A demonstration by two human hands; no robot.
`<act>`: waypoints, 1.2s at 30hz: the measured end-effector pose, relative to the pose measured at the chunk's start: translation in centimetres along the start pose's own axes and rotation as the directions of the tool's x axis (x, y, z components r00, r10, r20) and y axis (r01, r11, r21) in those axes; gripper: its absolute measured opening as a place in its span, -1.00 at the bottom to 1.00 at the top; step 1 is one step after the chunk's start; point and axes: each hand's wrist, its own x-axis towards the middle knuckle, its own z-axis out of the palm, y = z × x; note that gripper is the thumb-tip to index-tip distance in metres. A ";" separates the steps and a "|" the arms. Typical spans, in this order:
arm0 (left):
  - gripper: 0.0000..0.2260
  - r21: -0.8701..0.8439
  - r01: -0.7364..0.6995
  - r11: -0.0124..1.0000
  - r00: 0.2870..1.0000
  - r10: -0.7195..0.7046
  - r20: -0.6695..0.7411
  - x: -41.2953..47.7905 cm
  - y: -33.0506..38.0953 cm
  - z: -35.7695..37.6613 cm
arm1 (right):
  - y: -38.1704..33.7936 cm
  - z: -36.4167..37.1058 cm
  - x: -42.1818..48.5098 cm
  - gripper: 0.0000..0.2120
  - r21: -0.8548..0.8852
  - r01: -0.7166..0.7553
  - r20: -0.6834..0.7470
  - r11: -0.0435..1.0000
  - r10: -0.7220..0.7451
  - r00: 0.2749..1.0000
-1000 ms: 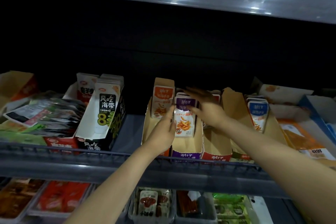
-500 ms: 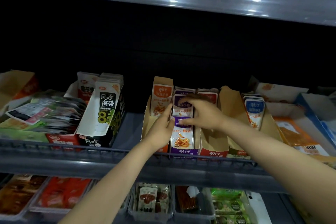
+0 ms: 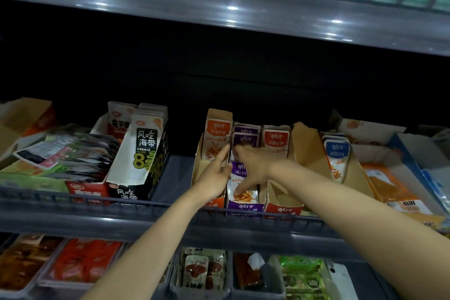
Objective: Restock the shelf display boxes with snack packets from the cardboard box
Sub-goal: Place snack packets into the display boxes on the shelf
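Note:
Four narrow display boxes stand side by side on the middle shelf: orange [image 3: 211, 165], purple [image 3: 245, 207], red [image 3: 283, 209], and one with blue packets [image 3: 337, 151]. Purple snack packets [image 3: 244, 140] stand upright at the back of the purple box. One purple packet [image 3: 241, 196] leans at its front. My right hand [image 3: 254, 165] lies over this front packet with spread fingers pointing down and pressing it. My left hand [image 3: 215, 174] rests with straight fingers along the wall between the orange and purple boxes, thumb touching the packet. No cardboard supply box is in view.
A black seaweed snack box [image 3: 146, 153] and loose grey packets [image 3: 73, 151] fill the shelf's left. Orange and blue cartons [image 3: 399, 190] sit at the right. A wire rail [image 3: 146, 204] runs along the shelf front. Trays of snacks [image 3: 202, 273] line the shelf below.
My right hand came forward from the back of the boxes and down onto the front purple packet, which now leans lower at the box front. My left hand stayed beside the purple box.

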 end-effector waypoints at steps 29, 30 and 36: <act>-0.52 -0.006 0.006 1.000 1.000 -0.006 0.002 -0.4 0.5 0.2 | 1.7 -0.9 0.3 -0.44 0.169 -0.079 -0.089 0.982 0.095 0.991; -0.52 -0.006 0.011 1.000 1.000 -0.011 -0.002 -0.3 0.5 0.2 | 1.5 -0.9 0.3 -0.39 0.146 -0.071 -0.049 0.987 0.079 0.996; -0.52 -0.018 -0.012 1.000 1.000 0.012 -0.002 -0.2 0.2 0.2 | -0.2 0.5 1.1 -0.10 0.082 -0.050 0.087 0.995 0.043 0.995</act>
